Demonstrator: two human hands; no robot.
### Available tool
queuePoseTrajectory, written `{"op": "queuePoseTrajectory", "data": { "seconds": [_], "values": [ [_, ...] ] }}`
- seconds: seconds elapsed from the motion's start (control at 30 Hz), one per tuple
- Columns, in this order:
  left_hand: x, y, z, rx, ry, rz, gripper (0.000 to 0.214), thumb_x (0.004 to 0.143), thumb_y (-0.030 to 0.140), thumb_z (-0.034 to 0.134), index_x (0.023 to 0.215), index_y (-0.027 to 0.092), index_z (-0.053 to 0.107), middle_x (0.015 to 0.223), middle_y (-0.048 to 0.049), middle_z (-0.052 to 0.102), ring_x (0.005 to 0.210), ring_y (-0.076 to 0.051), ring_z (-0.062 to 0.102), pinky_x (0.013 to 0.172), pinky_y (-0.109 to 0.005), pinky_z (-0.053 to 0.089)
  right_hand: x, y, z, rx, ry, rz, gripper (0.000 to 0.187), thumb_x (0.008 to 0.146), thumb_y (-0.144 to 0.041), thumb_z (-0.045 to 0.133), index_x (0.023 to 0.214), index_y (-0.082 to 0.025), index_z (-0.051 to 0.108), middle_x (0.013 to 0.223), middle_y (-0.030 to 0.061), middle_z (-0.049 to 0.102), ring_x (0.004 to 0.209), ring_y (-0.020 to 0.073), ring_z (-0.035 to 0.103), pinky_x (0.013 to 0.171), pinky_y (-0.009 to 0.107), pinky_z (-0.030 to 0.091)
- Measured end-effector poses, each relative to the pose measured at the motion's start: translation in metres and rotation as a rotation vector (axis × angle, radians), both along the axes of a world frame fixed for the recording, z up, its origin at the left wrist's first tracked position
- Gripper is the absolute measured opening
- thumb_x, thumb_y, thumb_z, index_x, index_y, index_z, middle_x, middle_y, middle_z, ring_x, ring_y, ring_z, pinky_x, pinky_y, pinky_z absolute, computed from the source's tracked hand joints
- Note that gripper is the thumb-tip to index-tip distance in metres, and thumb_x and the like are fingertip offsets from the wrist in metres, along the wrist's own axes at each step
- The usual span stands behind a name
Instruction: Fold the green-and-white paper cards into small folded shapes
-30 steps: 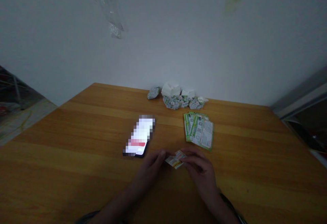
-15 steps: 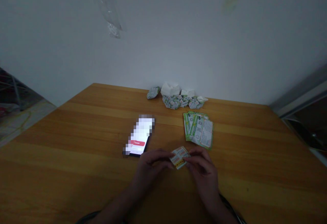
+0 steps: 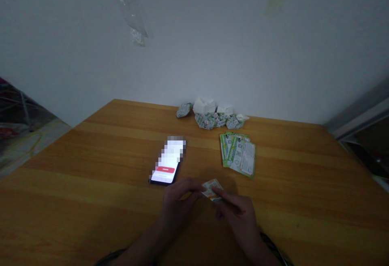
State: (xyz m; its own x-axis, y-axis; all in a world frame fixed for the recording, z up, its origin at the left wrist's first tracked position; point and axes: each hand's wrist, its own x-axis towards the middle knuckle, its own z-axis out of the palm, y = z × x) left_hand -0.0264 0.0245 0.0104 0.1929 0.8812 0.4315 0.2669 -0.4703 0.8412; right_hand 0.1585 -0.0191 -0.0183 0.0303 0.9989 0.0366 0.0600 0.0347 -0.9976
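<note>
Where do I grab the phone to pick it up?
Probably by both long edges, near the middle, coming from above: the phone lies flat on the table, longer than wide, with nothing resting on it.

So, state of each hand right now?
Left hand: closed on the left edge of a small printed paper.
Right hand: closed, holding the same paper.

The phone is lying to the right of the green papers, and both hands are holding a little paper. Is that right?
Not quite: the phone lies to the left of the green papers, as the head view shows. The left hand and right hand do hold a little paper.
</note>
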Motion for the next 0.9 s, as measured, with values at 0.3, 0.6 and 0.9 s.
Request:
{"op": "queuePoseTrajectory", "data": {
  "seconds": [0.3,0.6,0.9],
  "values": [
    [0.012,-0.003,0.003,-0.322,-0.163,0.03,0.008,0.07,0.017,0.072,0.075,0.022,0.076,0.074,-0.0013,0.076,0.068,-0.016,0.07,0.066,-0.022,0.055,-0.005,0.003,0.004,0.079,0.021,-0.238,0.007,0.068,-0.019,0.076,0.073,-0.024,0.078,0.072,0.0032,0.075,0.065,0.0181,0.069,0.059,0.024,0.056],
    [0.023,-0.003,0.003,-0.775,-0.307,0.201,0.017,0.062,0.03,0.08,0.069,0.016,0.076,0.068,-0.0055,0.075,0.064,-0.018,0.068,0.06,-0.023,0.052,-0.023,0.005,0.008,-0.03,0.154,-0.353,0.023,0.066,-0.031,0.078,0.057,-0.017,0.063,0.056,-0.0001,0.064,0.054,0.0145,0.06,0.051,0.023,0.049],
    [0.025,-0.006,-0.003,-0.877,-0.493,0.132,0.039,0.065,0.032,0.079,0.1,0.015,0.073,0.086,-0.0105,0.076,0.075,-0.02,0.071,0.069,-0.027,0.055,-0.024,0.007,0.006,-0.123,0.285,-0.355,0.027,0.066,-0.037,0.079,0.06,-0.017,0.06,0.061,0.0014,0.066,0.06,0.0169,0.064,0.059,0.027,0.053]
  ]
}}
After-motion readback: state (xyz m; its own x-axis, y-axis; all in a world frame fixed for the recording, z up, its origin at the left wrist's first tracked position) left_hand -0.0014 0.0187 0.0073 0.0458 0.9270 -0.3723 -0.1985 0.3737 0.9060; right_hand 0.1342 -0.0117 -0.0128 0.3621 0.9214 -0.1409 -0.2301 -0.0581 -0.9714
